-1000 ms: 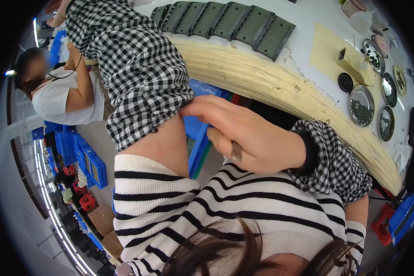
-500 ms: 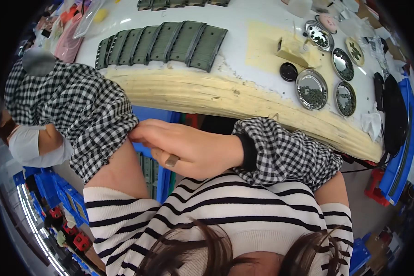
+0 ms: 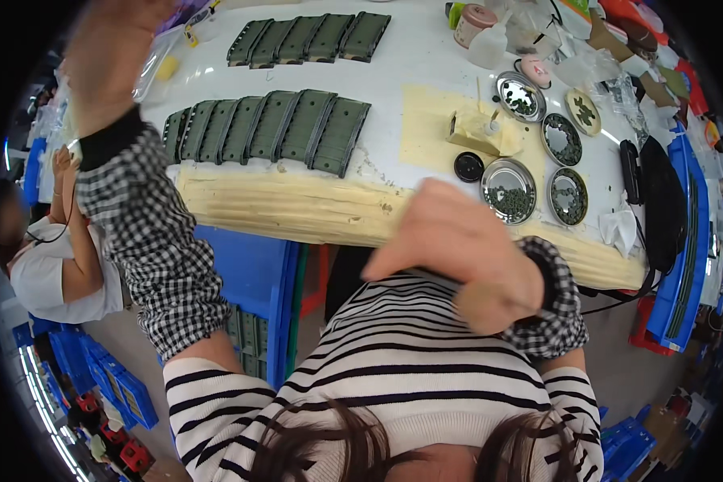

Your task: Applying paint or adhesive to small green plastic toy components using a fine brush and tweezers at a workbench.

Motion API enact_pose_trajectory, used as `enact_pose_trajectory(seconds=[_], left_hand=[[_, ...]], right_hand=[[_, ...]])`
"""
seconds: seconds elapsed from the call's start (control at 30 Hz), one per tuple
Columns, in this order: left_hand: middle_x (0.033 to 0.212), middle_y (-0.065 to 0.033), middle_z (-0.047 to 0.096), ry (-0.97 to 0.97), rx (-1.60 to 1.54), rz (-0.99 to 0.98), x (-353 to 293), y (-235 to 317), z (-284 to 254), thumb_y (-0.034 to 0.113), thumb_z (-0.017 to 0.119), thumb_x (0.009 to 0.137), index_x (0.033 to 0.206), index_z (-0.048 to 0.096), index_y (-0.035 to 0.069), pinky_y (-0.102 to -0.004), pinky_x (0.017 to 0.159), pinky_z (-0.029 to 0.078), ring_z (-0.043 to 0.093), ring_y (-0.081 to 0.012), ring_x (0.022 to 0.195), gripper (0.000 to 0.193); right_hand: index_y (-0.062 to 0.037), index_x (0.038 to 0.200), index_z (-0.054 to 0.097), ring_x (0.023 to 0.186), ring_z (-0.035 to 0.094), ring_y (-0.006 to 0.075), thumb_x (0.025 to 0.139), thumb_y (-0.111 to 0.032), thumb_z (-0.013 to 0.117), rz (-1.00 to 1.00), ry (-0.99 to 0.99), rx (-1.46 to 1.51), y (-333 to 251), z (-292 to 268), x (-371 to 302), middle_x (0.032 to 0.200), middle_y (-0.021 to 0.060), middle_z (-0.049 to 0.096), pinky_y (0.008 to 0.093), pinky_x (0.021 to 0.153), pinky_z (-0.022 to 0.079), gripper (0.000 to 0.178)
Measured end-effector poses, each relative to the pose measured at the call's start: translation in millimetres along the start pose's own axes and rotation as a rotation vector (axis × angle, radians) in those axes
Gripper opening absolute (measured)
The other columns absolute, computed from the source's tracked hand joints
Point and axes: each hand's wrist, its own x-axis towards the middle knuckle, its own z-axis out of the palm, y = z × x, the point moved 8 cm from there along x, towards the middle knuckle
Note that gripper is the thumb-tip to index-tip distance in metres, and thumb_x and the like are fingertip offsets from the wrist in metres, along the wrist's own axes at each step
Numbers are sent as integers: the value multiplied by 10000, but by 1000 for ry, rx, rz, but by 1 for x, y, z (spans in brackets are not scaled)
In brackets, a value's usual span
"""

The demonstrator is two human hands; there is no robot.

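My left hand [image 3: 116,68] is raised at the upper left, beside the table's left end; motion smears it and hides how its fingers lie. In front of my striped sweater, near the table's front edge, is my right hand [image 3: 462,249], also blurred, with nothing visible in it. Black-and-white checked sleeve covers [image 3: 165,249] with black cuffs are on both forearms. Nearest on the table lies a row of overlapping dark green ribbed plastic panels [image 3: 269,132]. A second row of such panels [image 3: 309,40] sits farther back.
At the right stand round metal dishes [image 3: 508,191] of small dark green parts, a black round lid [image 3: 468,166] and a yellow-wrapped box [image 3: 486,132]. Yellowish padding [image 3: 297,205] covers the table's front edge. A blue bin [image 3: 245,265] stands below. Another person [image 3: 64,273] is at far left.
My right hand has come off the left sleeve cover and moved right. My left arm has swung up, bringing the left hand into view. The view has shifted, showing more of the table's far side.
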Motion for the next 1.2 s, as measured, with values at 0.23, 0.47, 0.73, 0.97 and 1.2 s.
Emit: enact_pose_trajectory(seconds=[0.23, 0.47, 0.73, 0.97, 1.2], left_hand=[[690, -111, 608, -121, 1393, -218, 23, -157, 166, 518, 588, 916, 803, 622, 48, -394, 594, 471, 590, -268, 644, 485], [1012, -142, 592, -284, 1568, -203, 31, -185, 172, 313, 641, 868, 985, 650, 71, -433, 747, 532, 566, -341, 1004, 269], [1165, -204, 611, 366, -50, -316, -35, -58, 180, 42, 531, 966, 999, 492, 8, -361, 941, 513, 654, -233, 1029, 61], [1102, -40, 495, 537, -822, -564, -126, -72, 238, 136, 693, 801, 1479, 197, -91, -250, 706, 569, 510, -133, 813, 871], [1183, -149, 585, 505, -990, -764, -128, -98, 276, 215, 482, 1026, 1440, 325, 47, -325, 793, 581, 652, -217, 960, 473]], right_hand=[[8, 794, 711, 520, 446, 157, 830, -812, -68, 633, 387, -539, -22, -93, -90, 565, 49, 496, 278, 518, 323, 1131], [37, 1059, 686, 711, 597, 159, 1009, -576, 331, 621, 738, -596, -20, -144, -153, 818, 129, 653, 272, 689, 467, 711], [57, 1191, 631, 966, 659, 152, 939, -61, 624, 775, 776, -393, 36, -161, -165, 995, 113, 696, 247, 841, 499, 279], [-7, 958, 689, 736, 592, 184, 893, -77, 641, 682, 464, -462, 52, -132, -138, 830, 78, 670, 299, 667, 452, 107], [-26, 908, 701, 741, 561, 233, 845, -86, 672, 601, 348, -499, 58, -113, -128, 826, 67, 672, 344, 685, 433, 92]])
